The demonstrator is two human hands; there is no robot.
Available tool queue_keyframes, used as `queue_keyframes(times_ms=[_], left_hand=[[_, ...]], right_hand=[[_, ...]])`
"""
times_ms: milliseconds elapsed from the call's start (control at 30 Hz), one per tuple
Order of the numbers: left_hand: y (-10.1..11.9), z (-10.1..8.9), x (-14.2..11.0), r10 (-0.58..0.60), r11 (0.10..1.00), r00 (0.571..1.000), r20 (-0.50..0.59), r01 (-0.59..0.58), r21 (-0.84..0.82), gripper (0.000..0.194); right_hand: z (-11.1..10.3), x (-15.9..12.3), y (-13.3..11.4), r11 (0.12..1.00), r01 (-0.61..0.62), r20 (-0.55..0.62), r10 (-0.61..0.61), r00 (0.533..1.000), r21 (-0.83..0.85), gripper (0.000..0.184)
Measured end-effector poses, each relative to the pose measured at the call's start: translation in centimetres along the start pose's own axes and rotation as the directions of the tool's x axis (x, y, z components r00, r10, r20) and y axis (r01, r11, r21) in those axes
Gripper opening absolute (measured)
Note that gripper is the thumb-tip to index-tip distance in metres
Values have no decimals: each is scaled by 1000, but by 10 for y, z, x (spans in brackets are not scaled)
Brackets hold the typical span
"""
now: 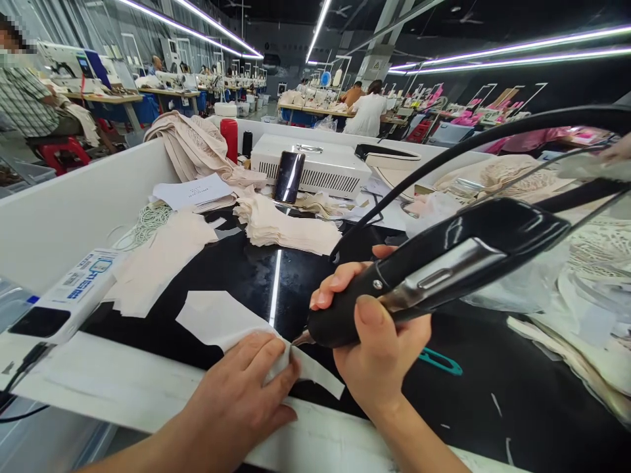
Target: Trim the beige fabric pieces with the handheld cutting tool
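My right hand (382,351) is wrapped round a black corded hand tool (438,259) with a metal lever along its side. The tool slants down to the left, and its narrow metal tip meets a pale cut fabric piece (211,318). My left hand (246,387) presses that piece near the front edge of the black work surface (236,266), fingers bent and thumb drawn in, gripping the cloth just left of the tip. Part of the fabric is hidden beneath my left fingers. A narrow end of it sticks out to the right.
A teal loop-shaped tool (441,361) lies right of my right hand. Stacked fabric pieces (290,226), a phone (289,177) and a vented white box (315,164) stand farther back. A white device (69,295) sits at left; lace and plastic (586,263) lie at right.
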State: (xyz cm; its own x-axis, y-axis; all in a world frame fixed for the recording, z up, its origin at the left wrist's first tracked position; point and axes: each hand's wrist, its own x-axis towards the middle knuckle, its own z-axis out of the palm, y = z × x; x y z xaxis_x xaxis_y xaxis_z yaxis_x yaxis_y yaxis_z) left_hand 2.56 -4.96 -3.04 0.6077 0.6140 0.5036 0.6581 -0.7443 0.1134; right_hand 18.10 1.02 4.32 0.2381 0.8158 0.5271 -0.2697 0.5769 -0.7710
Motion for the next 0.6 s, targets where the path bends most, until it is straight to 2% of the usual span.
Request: queue_keyframes(times_ms=[133,300,400,600], left_hand=[[1,0,0,-16,1000,1000,3,16,-20,57],[1,2,1,-26,999,1000,8,26,-37,62],[0,3,0,-30,998,999,17,31,-49,60],[2,3,-2,-16,999,999,49,17,-31,57]], right_hand=[[1,0,1,1000,-8,13,8,1000,-13,31],[5,3,2,1000,1,-16,-1,1000,24,39],[6,2,4,1000,7,18,-8,1000,25,41],[6,1,8,1000,-14,42,13,999,28,22]])
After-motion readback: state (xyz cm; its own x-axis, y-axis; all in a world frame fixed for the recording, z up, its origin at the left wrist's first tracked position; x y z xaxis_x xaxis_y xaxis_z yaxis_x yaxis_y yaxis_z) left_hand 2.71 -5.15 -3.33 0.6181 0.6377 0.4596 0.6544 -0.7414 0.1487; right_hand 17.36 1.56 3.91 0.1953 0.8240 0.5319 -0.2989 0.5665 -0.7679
